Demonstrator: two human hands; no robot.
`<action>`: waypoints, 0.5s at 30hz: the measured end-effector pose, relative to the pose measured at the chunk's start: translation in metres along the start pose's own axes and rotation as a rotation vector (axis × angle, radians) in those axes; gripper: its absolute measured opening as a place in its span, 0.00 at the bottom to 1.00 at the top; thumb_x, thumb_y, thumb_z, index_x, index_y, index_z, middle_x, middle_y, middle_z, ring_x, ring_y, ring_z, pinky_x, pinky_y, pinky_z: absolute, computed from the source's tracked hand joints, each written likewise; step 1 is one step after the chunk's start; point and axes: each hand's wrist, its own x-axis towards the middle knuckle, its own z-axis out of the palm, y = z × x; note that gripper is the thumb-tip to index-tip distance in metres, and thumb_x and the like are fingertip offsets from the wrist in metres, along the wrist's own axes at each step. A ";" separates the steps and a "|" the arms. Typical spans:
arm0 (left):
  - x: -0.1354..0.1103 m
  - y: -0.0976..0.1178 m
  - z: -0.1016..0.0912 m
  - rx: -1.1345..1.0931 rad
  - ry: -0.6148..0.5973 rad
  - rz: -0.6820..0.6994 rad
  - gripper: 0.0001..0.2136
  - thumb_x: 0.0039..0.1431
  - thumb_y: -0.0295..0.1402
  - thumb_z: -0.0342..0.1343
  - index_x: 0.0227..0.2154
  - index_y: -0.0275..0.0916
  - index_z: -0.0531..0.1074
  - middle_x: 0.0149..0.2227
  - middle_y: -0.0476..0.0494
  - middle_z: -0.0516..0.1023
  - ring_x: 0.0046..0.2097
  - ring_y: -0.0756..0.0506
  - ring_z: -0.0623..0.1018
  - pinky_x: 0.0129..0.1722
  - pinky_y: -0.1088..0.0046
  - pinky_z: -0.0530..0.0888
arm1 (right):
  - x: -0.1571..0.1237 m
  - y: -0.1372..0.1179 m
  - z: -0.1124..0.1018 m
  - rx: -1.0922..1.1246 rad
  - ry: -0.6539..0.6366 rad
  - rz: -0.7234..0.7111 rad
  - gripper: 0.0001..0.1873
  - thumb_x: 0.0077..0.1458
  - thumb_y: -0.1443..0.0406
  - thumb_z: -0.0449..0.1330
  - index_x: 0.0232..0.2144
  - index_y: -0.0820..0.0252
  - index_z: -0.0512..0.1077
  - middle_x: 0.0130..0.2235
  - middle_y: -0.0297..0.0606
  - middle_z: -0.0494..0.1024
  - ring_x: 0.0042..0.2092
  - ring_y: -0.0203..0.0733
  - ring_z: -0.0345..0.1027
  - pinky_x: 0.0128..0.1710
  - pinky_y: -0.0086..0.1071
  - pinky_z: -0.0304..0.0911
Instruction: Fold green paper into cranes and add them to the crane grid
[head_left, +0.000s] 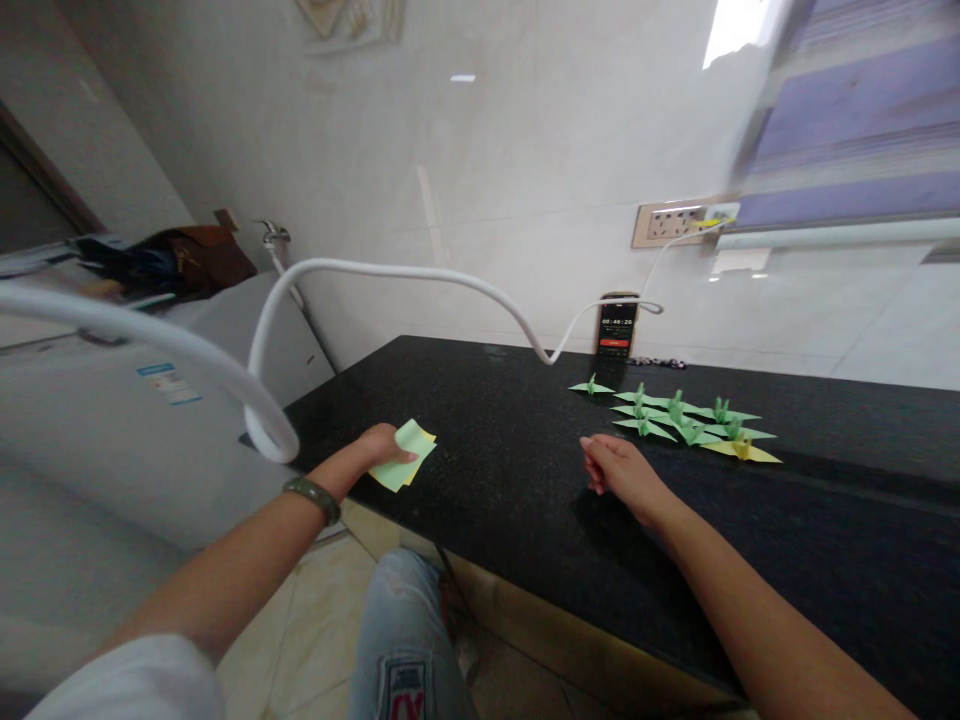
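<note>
My left hand (381, 446), with a green bangle at its wrist, is closed on a small stack of green and yellow paper sheets (401, 462). The thumb lies on top, and the stack is at the front left edge of the black counter. Over the middle of the counter, my right hand (616, 468) is curled with its fingers together, and nothing shows in it. Just beyond it and to the right stand several green folded paper cranes (676, 408) in close rows. A yellow paper crane (741, 450) sits at their near right end.
A phone (617, 325) showing a timer leans against the tiled wall. Its white cable (390, 270) loops across the view from the wall socket (671, 222). The black counter (495, 520) ends near my knee (405, 610). At left stands a white appliance (217, 400) with a brown bag (210, 260) on it.
</note>
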 end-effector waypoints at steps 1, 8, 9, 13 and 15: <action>0.000 0.000 -0.001 -0.001 0.008 0.009 0.27 0.29 0.50 0.58 0.32 0.33 0.71 0.34 0.36 0.75 0.33 0.42 0.74 0.29 0.74 0.66 | 0.000 0.000 0.000 0.003 -0.001 0.005 0.17 0.50 0.55 0.48 0.17 0.60 0.58 0.14 0.28 0.59 0.16 0.30 0.54 0.19 0.27 0.52; -0.004 -0.009 -0.008 -0.045 0.042 0.023 0.23 0.34 0.44 0.58 0.34 0.34 0.70 0.35 0.41 0.75 0.33 0.45 0.74 0.27 0.77 0.65 | -0.003 -0.002 0.000 -0.020 -0.013 0.017 0.17 0.50 0.55 0.48 0.17 0.60 0.58 0.14 0.28 0.59 0.16 0.30 0.55 0.20 0.27 0.53; -0.004 -0.011 -0.008 -0.054 0.043 0.019 0.24 0.35 0.46 0.57 0.34 0.34 0.70 0.34 0.41 0.75 0.32 0.46 0.74 0.27 0.77 0.65 | -0.003 -0.002 0.000 -0.021 -0.019 0.017 0.18 0.50 0.55 0.48 0.16 0.60 0.58 0.14 0.28 0.59 0.16 0.30 0.54 0.20 0.27 0.53; -0.001 -0.018 -0.006 -0.050 0.088 -0.042 0.31 0.38 0.55 0.48 0.35 0.30 0.69 0.35 0.34 0.74 0.32 0.43 0.74 0.26 0.75 0.65 | -0.003 -0.001 0.000 -0.034 -0.022 0.021 0.18 0.50 0.55 0.47 0.16 0.60 0.58 0.15 0.28 0.60 0.16 0.30 0.54 0.19 0.28 0.53; 0.003 -0.020 -0.005 -0.046 0.117 -0.071 0.32 0.42 0.56 0.44 0.38 0.29 0.67 0.37 0.32 0.73 0.34 0.43 0.73 0.27 0.75 0.65 | -0.002 0.000 0.000 -0.044 -0.020 0.025 0.18 0.51 0.55 0.47 0.17 0.60 0.58 0.14 0.28 0.59 0.16 0.30 0.54 0.19 0.28 0.53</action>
